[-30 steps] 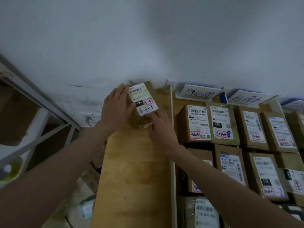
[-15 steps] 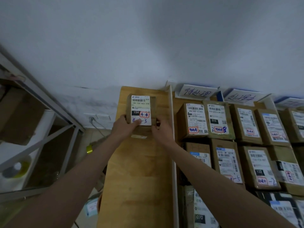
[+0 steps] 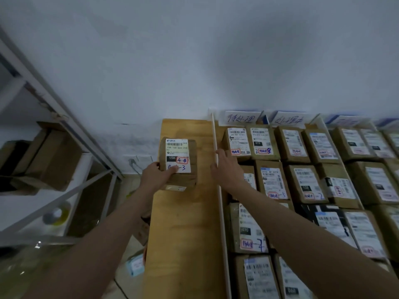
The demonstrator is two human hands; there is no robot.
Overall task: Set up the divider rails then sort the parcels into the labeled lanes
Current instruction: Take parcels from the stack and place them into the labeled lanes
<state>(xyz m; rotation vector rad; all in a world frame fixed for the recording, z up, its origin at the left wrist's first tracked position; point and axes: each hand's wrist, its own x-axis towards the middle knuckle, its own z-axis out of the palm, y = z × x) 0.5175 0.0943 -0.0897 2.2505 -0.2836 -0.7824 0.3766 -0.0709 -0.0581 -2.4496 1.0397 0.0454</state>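
Note:
A brown parcel with a white shipping label marked 15H lies in the leftmost lane of the wooden table. My left hand grips its near left corner, thumb on the label. My right hand hovers with fingers extended over the white divider rail, which runs front to back beside that lane. Right of the rail, several labeled brown parcels fill the lanes in rows. Handwritten lane cards stand against the wall at the back.
A metal shelving frame with cardboard boxes stands at the left, below table height. A wall socket with a cable is behind the table's left edge. The white wall closes the back.
My right hand has let go of the 15H parcel and moved right over the divider rail. My left hand still holds the parcel, which has slid slightly nearer along the lane.

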